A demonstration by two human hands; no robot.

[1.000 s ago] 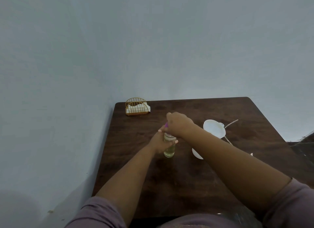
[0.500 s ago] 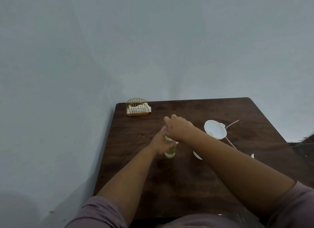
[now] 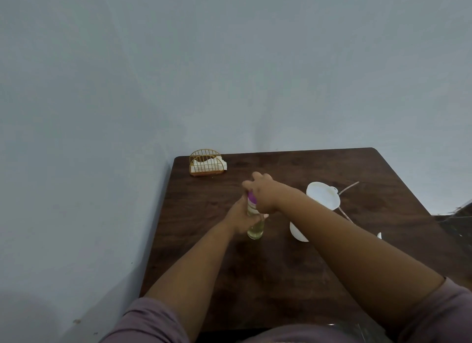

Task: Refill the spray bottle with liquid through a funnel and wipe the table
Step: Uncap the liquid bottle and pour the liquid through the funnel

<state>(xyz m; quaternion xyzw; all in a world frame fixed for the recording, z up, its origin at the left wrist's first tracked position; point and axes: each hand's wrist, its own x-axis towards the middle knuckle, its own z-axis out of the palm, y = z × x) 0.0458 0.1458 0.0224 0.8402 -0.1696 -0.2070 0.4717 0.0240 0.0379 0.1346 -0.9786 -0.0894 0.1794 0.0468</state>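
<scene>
A small clear spray bottle [image 3: 256, 229] with yellowish liquid stands upright near the middle of the dark wooden table [image 3: 281, 266]. My left hand [image 3: 241, 218] grips its body from the left. My right hand [image 3: 261, 190] curls over the top and holds the purple spray cap [image 3: 251, 199]. A white funnel [image 3: 323, 195] lies on the table to the right, behind my right forearm.
A gold wire holder with white napkins [image 3: 207, 163] stands at the far left corner. A white bowl-like object [image 3: 296, 232] shows partly behind my right forearm. Thin sticks [image 3: 348, 188] lie by the funnel. A light wall runs along the table's left and far sides.
My right hand has shifted a little on the bottle's top, and more of the purple cap shows now. The bottle and my left hand stay in place.
</scene>
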